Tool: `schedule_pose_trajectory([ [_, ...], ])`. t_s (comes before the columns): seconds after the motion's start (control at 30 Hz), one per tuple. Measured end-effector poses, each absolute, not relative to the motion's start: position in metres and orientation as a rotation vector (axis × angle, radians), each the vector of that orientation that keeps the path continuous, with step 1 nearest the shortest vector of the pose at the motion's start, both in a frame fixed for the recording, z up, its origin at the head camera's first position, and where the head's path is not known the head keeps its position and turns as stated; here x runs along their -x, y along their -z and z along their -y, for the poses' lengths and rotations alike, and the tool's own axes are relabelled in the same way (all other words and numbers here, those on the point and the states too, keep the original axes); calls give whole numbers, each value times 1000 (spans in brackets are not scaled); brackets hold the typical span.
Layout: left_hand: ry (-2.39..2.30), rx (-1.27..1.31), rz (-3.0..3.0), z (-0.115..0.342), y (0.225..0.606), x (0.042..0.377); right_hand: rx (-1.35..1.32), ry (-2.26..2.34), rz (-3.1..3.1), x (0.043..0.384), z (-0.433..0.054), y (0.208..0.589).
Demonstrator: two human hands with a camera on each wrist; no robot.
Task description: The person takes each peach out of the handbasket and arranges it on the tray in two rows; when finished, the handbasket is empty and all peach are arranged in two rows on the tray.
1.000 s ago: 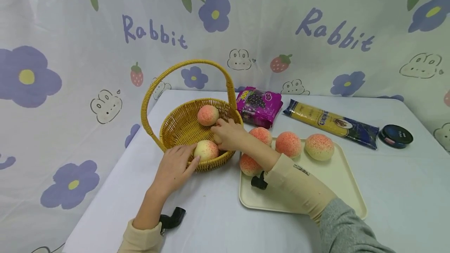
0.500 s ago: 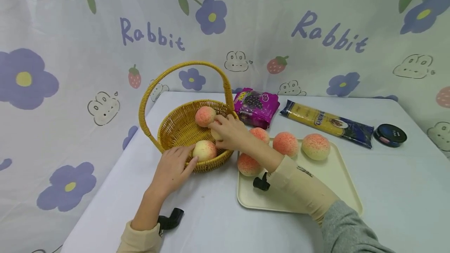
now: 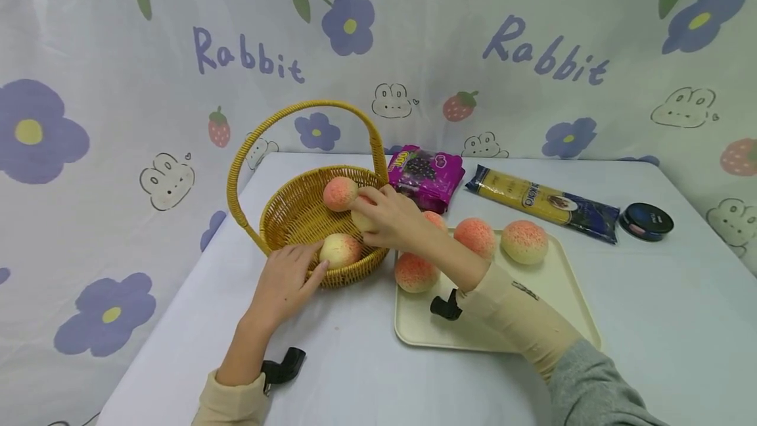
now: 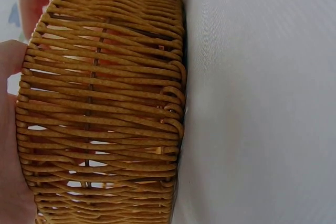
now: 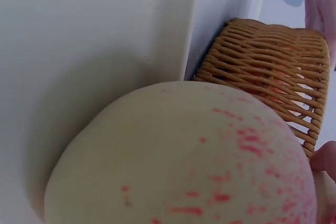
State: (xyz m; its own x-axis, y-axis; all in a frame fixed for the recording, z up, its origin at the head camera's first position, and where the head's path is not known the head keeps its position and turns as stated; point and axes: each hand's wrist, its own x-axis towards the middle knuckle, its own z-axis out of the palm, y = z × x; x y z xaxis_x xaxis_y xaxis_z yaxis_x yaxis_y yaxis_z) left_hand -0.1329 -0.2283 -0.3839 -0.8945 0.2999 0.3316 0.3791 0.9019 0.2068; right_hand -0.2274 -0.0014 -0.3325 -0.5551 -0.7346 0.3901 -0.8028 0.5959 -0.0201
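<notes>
A yellow wicker basket (image 3: 290,206) with a tall hoop handle stands at the left of the table. Inside it, one pink peach (image 3: 340,194) lies at the back and a paler peach (image 3: 340,252) at the front. My right hand (image 3: 390,219) grips a third peach (image 3: 362,221) over the basket's right side, partly covering it. My left hand (image 3: 288,278) rests on the front-left rim, fingers reaching inside, thumb beside the pale peach. In the left wrist view, the woven wall (image 4: 105,103) hides most of what the basket contains.
Several peaches sit on a cream tray (image 3: 556,301), including one peach (image 3: 524,242) at its back right; the right forearm crosses above it. Behind are a purple grape-print packet (image 3: 426,176), a long pasta packet (image 3: 544,202) and a round dark tin (image 3: 646,221). A printed curtain hangs behind.
My right hand has shifted slightly up with its peach, which now shows more between the fingers. The left hand stays on the rim. The whole view has drifted a little left.
</notes>
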Motion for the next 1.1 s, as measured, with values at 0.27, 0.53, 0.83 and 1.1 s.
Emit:
schedule_pose_trajectory([
  [0.27, 386, 514, 2771, 229, 383, 134, -1265, -269, 2303, 225, -8, 331],
  [0.53, 381, 520, 2758, 229, 384, 134, -1257, -271, 2232, 218, -22, 328],
  [0.83, 372, 530, 2740, 230, 385, 135, -1221, -326, 2205, 211, -42, 330],
  [1.1, 378, 525, 2743, 229, 385, 135, -1174, -367, 2207, 201, -70, 332],
])
